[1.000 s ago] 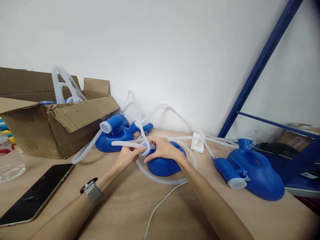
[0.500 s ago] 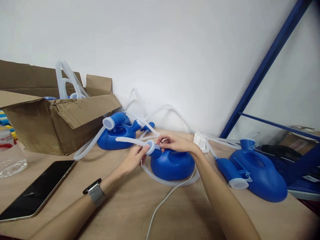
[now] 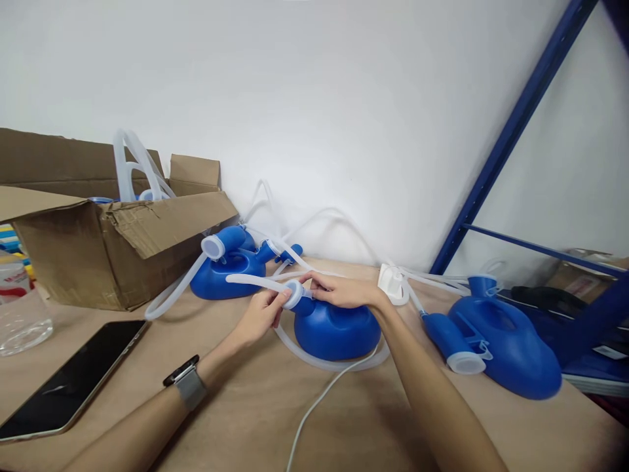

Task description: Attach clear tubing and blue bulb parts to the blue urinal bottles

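A blue plastic urinal bottle (image 3: 337,334) sits on the table in front of me, its neck tilted to the left. A translucent white cap (image 3: 293,295) covers the mouth, and a pale hose (image 3: 253,280) sticks out of it to the left. The hose also curves round the bottle's front. My left hand (image 3: 263,313) pinches the cap's rim between thumb and fingers. From above, my right hand (image 3: 334,288) reaches over the bottle, its bent fingertips closed at the cap's strap beside the neck. The fingertips partly hide the strap.
A cardboard box (image 3: 63,255) with hoses poking out stands at the left. Other blue bottles lie behind (image 3: 226,272) and at right (image 3: 515,347). A phone (image 3: 69,380), clear plastic container (image 3: 24,321), white plug (image 3: 392,280), cable (image 3: 314,406) and blue rack (image 3: 511,137) surround the work.
My right fingers have shifted slightly left, closer to the cap and its strap. My left hand keeps its pinch on the cap. The whole view has tipped a little.
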The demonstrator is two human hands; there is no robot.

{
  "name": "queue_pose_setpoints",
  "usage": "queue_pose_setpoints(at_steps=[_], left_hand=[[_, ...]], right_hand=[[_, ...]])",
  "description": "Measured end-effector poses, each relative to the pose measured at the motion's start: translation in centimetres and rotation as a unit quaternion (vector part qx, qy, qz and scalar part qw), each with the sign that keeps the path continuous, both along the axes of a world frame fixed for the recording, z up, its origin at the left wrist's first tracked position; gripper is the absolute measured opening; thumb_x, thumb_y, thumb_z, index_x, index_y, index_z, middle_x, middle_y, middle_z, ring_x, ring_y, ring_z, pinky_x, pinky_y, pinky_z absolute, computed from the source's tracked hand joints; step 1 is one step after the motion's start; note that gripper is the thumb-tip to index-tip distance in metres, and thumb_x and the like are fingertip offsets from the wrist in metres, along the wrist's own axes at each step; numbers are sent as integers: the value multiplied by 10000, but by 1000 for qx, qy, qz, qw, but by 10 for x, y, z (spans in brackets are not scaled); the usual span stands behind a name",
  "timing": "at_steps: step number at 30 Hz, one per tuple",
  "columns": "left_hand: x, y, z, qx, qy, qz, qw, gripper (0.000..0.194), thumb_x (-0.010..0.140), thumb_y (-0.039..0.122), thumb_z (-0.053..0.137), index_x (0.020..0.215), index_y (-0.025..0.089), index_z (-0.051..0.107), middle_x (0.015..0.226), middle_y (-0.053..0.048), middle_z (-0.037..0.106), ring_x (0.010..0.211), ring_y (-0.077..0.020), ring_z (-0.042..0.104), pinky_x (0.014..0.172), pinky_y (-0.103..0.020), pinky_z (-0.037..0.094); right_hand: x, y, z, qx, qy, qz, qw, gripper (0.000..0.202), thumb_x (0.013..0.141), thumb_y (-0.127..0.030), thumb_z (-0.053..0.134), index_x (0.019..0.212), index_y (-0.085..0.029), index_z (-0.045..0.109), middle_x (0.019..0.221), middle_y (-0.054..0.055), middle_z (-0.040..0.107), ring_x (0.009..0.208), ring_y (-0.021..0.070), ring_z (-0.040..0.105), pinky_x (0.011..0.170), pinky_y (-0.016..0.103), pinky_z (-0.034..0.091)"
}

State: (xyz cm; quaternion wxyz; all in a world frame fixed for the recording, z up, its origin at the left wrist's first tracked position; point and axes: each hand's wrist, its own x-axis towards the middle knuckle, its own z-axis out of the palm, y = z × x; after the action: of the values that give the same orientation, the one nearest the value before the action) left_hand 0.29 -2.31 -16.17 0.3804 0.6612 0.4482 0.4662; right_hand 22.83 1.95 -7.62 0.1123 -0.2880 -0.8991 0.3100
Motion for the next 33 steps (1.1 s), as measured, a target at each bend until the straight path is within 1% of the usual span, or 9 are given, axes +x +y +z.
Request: queue_pose_setpoints(at_steps=[7,11,15,19,23,25,28,30,33], left_hand=[[3,-3,1,2,-8,14,1000,633,890,754,464,564,212,495,434,2,516,454,-147,494,521,-278,376],[3,-1,-1,8,-17,21,1000,629,880,768,473,586,212,488,437,8,512,446,-142,478,509,-274,367],[0,5,-5,-6,-51,52,997,619,872,776,482,613,214,483,466,19,516,437,-146,491,502,-278,387],[-2,6,-4,-7,-44,78,996,622,876,765,466,584,215,480,483,8,521,444,-160,504,515,-292,397],[-4,-3,3,47,61,148,986,602,927,680,424,555,213,506,503,-26,556,516,-189,528,558,-299,367],[-8,-8,7,106,135,210,962,575,936,636,448,551,214,516,518,-27,558,526,-184,511,550,-296,312],[-13,-16,11,237,225,303,895,559,943,556,493,504,219,424,475,-5,476,467,-147,428,535,-295,259],[-14,-19,11,335,268,312,848,517,955,478,508,514,221,424,472,-3,468,461,-142,429,534,-296,279],[-7,-23,10,424,324,268,802,292,960,417,559,782,210,661,727,-73,683,677,-206,622,637,-305,412]], right_hand=[[2,15,-16,-140,109,43,983,495,950,-278,607,1434,-215,520,774,-52,451,713,132,422,731,270,387],[2,12,-13,-215,178,2,960,578,840,-217,692,1407,-227,581,742,-54,497,705,127,466,689,265,371],[2,6,-10,-262,261,-37,928,641,802,-243,747,1421,-229,579,706,-67,520,641,106,490,624,242,368],[1,3,-12,-247,291,-19,924,627,812,-322,800,1395,-213,599,740,-52,614,751,129,619,764,261,465],[2,3,-13,-233,260,52,936,677,830,-399,815,1429,-214,562,960,33,754,1039,197,690,990,358,463],[3,3,-12,-219,239,76,943,707,815,-394,832,1439,-221,547,1042,57,766,1125,216,679,1054,391,434],[4,4,-10,-214,226,91,946,799,756,-334,882,1452,-235,503,1095,55,757,1195,216,654,1126,413,378],[3,6,-12,-215,226,87,946,789,742,-313,889,1421,-236,497,1095,44,741,1192,202,646,1141,415,365],[1,11,-18,-196,232,57,951,711,704,-328,908,1300,-235,530,1038,5,679,1116,180,644,1113,403,403]])
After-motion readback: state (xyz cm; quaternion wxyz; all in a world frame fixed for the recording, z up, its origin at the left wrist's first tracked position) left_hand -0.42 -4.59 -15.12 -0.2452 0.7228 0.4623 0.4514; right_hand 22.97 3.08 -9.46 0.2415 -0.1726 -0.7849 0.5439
